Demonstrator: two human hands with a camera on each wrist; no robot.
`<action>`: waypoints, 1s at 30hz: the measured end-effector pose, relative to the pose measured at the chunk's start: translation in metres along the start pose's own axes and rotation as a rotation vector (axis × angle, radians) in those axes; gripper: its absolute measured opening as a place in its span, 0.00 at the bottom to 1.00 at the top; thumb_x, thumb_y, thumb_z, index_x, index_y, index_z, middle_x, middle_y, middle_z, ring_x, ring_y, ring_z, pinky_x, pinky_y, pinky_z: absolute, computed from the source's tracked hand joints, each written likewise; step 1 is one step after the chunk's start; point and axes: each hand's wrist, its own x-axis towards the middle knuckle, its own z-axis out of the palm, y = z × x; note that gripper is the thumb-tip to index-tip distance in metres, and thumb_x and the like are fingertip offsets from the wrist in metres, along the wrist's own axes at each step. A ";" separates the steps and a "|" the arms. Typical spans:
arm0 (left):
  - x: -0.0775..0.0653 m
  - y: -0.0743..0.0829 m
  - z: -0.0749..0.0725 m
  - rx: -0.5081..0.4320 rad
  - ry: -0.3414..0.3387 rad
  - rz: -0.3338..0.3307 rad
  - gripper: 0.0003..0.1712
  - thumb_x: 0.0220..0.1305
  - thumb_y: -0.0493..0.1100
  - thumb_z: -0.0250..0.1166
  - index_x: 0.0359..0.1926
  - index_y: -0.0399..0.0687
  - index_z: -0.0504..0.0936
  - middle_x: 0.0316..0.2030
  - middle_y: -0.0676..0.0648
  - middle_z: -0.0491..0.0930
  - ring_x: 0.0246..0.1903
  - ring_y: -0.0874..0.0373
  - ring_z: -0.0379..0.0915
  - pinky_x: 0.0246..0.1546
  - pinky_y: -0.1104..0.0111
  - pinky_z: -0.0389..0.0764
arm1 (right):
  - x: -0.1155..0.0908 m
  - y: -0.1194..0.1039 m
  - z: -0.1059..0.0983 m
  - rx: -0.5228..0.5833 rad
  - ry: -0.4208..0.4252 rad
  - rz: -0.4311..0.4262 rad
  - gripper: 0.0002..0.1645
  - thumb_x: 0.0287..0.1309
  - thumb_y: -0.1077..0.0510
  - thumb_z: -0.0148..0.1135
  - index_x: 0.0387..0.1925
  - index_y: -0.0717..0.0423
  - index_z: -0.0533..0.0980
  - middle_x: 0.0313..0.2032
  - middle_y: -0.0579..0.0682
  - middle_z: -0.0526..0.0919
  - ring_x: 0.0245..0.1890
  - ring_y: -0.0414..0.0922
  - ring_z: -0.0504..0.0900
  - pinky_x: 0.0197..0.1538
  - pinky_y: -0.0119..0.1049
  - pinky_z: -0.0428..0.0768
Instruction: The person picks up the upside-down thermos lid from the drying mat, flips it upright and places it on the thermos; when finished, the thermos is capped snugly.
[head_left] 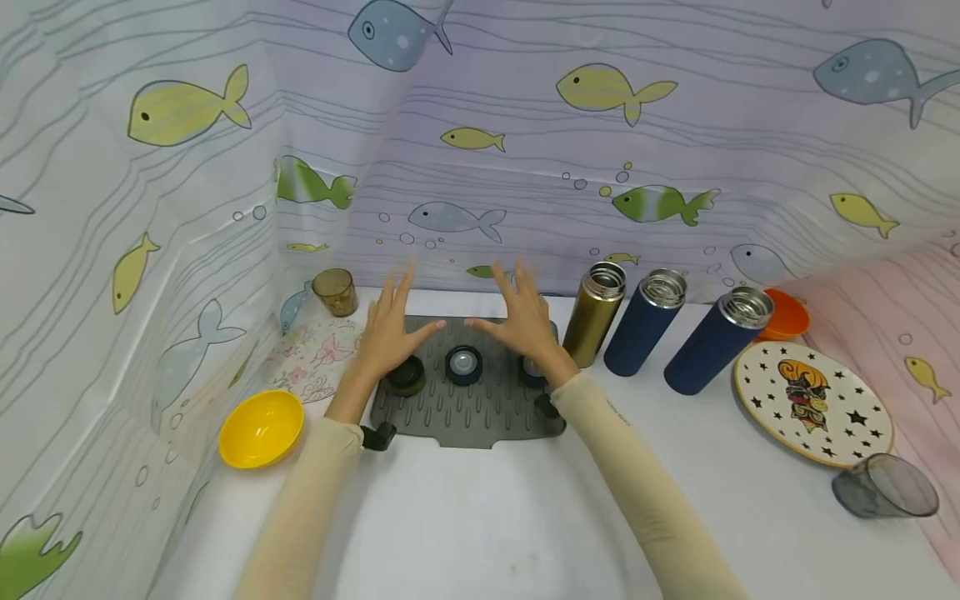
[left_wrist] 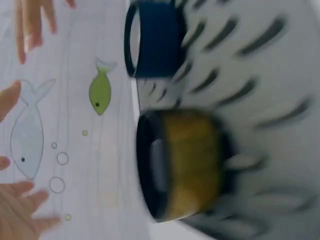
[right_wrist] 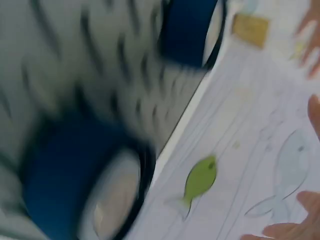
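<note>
Both hands hover with fingers spread and nothing held, over a grey ridged drying mat (head_left: 465, 421). My left hand (head_left: 387, 333) is above the mat's left part, near a gold-sided lid (left_wrist: 192, 162) with a dark top. My right hand (head_left: 528, 323) is above the right part and overlaps a blue lid (head_left: 531, 373) in the head view. Another blue lid (head_left: 463, 365) sits at the mat's middle, between the hands. To the right stand a gold bottle (head_left: 591, 325) and two blue bottles, one nearer (head_left: 637, 333) and one farther right (head_left: 708, 350), all without lids.
On the left are a yellow bowl (head_left: 261, 429), an amber cup (head_left: 335, 292) and a floral plate (head_left: 315, 354). An orange bowl (head_left: 787, 315), a star-patterned plate (head_left: 772, 400) and a grey glass (head_left: 885, 487) sit at the right. A fish-print curtain (head_left: 510, 183) surrounds the white table (head_left: 457, 517).
</note>
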 end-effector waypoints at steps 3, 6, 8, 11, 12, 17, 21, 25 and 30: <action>-0.026 -0.005 0.004 -0.258 0.021 -0.015 0.53 0.62 0.53 0.70 0.79 0.51 0.49 0.75 0.36 0.51 0.74 0.37 0.48 0.71 0.39 0.54 | -0.020 -0.006 0.004 0.203 -0.002 0.003 0.62 0.51 0.35 0.72 0.79 0.42 0.49 0.79 0.58 0.42 0.77 0.63 0.46 0.69 0.72 0.55; -0.045 -0.015 0.009 -0.384 0.044 -0.044 0.49 0.60 0.45 0.73 0.75 0.42 0.56 0.72 0.36 0.58 0.73 0.39 0.52 0.72 0.45 0.56 | -0.039 -0.009 0.005 0.339 -0.011 0.012 0.58 0.52 0.39 0.73 0.78 0.44 0.53 0.78 0.55 0.49 0.77 0.58 0.50 0.70 0.67 0.58; -0.054 -0.023 0.013 -0.417 0.051 -0.065 0.48 0.59 0.43 0.74 0.74 0.39 0.57 0.71 0.36 0.59 0.73 0.40 0.52 0.74 0.49 0.54 | -0.050 -0.012 0.004 0.399 -0.019 0.017 0.56 0.53 0.41 0.74 0.77 0.43 0.55 0.77 0.53 0.54 0.76 0.56 0.55 0.69 0.63 0.63; -0.063 -0.034 0.018 -0.412 0.029 -0.100 0.50 0.56 0.43 0.75 0.74 0.37 0.57 0.72 0.35 0.58 0.73 0.40 0.52 0.75 0.51 0.54 | -0.064 -0.014 0.002 0.470 -0.029 0.018 0.53 0.53 0.47 0.74 0.76 0.42 0.57 0.74 0.53 0.61 0.72 0.56 0.63 0.66 0.60 0.70; -0.065 -0.036 0.019 -0.415 0.018 -0.114 0.51 0.55 0.43 0.76 0.74 0.36 0.57 0.72 0.35 0.58 0.73 0.40 0.52 0.74 0.51 0.55 | -0.068 -0.015 0.002 0.489 -0.033 0.016 0.53 0.54 0.48 0.74 0.76 0.42 0.57 0.73 0.54 0.62 0.70 0.57 0.65 0.64 0.59 0.72; -0.071 -0.047 0.028 -0.388 -0.052 -0.176 0.55 0.53 0.42 0.78 0.74 0.35 0.56 0.71 0.33 0.59 0.72 0.38 0.54 0.73 0.49 0.56 | -0.083 -0.018 0.003 0.584 -0.072 0.041 0.50 0.54 0.51 0.74 0.75 0.44 0.59 0.73 0.52 0.63 0.68 0.57 0.69 0.64 0.59 0.72; -0.072 -0.051 0.034 -0.314 -0.097 -0.199 0.54 0.51 0.41 0.78 0.73 0.32 0.57 0.69 0.30 0.62 0.70 0.34 0.57 0.71 0.43 0.57 | -0.090 -0.020 0.008 0.646 -0.111 0.050 0.49 0.55 0.50 0.73 0.75 0.44 0.60 0.72 0.55 0.64 0.67 0.59 0.70 0.64 0.58 0.73; -0.073 -0.052 0.037 -0.251 -0.095 -0.208 0.50 0.50 0.39 0.78 0.70 0.31 0.62 0.66 0.29 0.65 0.67 0.33 0.61 0.69 0.42 0.60 | -0.092 -0.022 0.015 0.692 -0.138 0.053 0.47 0.56 0.50 0.73 0.74 0.45 0.61 0.70 0.57 0.67 0.65 0.61 0.72 0.63 0.56 0.75; -0.076 -0.039 0.035 -0.257 -0.051 -0.171 0.48 0.49 0.38 0.79 0.68 0.33 0.65 0.64 0.31 0.69 0.65 0.35 0.64 0.67 0.41 0.63 | -0.094 -0.027 0.021 0.766 -0.203 0.084 0.46 0.57 0.48 0.72 0.73 0.49 0.62 0.68 0.59 0.70 0.63 0.60 0.73 0.62 0.53 0.77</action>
